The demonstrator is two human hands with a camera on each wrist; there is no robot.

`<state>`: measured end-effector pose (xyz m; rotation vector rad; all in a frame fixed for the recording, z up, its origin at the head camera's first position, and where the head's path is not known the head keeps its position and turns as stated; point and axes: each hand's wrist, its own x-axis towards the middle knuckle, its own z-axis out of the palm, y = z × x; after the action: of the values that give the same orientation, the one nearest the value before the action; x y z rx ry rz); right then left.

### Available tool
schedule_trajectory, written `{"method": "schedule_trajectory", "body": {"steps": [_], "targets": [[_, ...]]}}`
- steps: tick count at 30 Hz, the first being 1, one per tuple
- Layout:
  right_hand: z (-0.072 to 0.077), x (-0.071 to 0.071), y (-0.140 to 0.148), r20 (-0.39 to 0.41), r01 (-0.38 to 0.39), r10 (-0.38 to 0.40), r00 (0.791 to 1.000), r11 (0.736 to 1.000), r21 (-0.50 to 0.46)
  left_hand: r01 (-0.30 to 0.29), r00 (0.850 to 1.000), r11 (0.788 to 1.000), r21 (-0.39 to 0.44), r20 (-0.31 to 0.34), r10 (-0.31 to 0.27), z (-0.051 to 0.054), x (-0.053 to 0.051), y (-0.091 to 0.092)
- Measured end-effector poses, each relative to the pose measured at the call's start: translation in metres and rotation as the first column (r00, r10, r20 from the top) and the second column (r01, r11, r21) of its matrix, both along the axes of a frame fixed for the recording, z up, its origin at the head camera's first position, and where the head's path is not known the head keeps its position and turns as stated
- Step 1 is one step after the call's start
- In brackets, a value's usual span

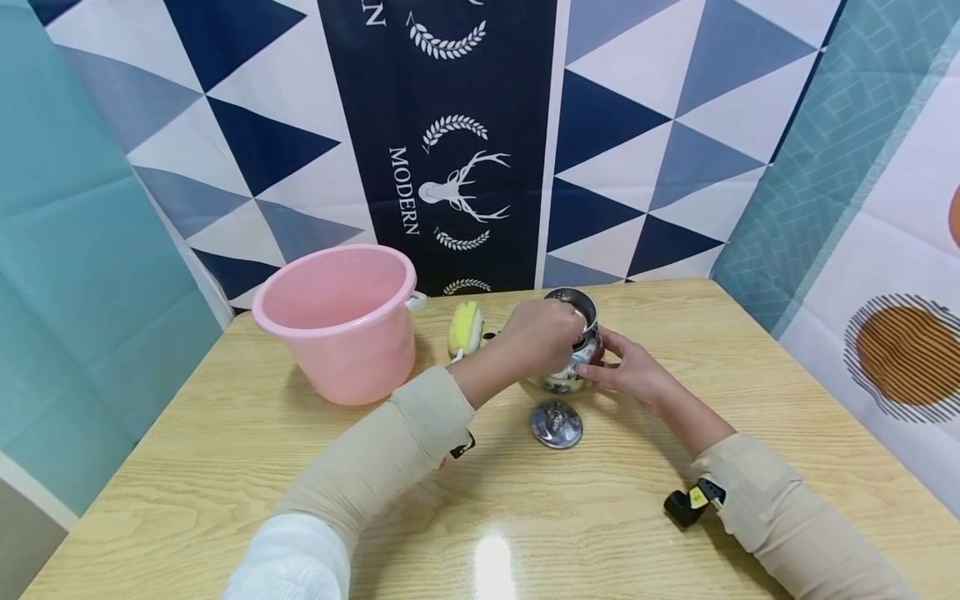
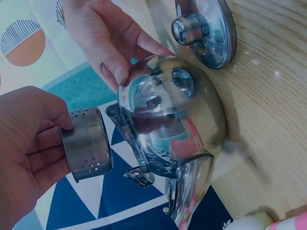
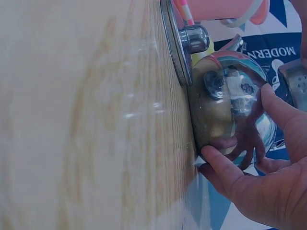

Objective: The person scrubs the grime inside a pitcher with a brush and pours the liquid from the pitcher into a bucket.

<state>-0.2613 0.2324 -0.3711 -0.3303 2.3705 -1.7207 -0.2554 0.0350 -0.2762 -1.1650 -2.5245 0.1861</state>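
Note:
My left hand (image 1: 542,335) grips a metal infuser basket (image 2: 88,148) with small holes in its side, thumb on the outer wall. In the left wrist view, the basket is apart from the teapot's open mouth. A shiny steel teapot (image 2: 196,110) stands on the table, its spout (image 2: 195,182) toward the left side. My right hand (image 1: 633,371) holds the pot's rounded body from the right, thumb and fingers spread around it. The pot's round metal lid (image 1: 557,425) lies on the table in front, knob up.
A pink bucket (image 1: 345,350) with a white handle fitting stands at the back left of the wooden table (image 1: 570,525). Between bucket and pot is a yellow and white brush-like thing (image 1: 465,327), partly hidden by the left arm. A patterned cloth wall (image 1: 450,100) rises behind.

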Motion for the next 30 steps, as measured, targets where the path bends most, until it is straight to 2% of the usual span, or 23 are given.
{"method": "schedule_trajectory", "body": {"steps": [15,22,30], "targets": [[-0.001,0.000,-0.001,-0.008,-0.007,0.007,1.000,1.000,0.017,0.033,0.999,0.999,-0.041,0.000,-0.033,0.002,0.016,-0.010],[0.000,0.001,-0.002,-0.011,-0.005,0.005,1.000,1.000,0.019,0.053,0.997,0.998,-0.044,0.052,-0.050,0.002,0.024,-0.018],[0.000,0.000,-0.001,0.012,0.002,-0.003,1.000,1.000,0.015,0.082,0.994,0.996,-0.043,0.075,-0.079,-0.001,0.032,-0.028]]}}
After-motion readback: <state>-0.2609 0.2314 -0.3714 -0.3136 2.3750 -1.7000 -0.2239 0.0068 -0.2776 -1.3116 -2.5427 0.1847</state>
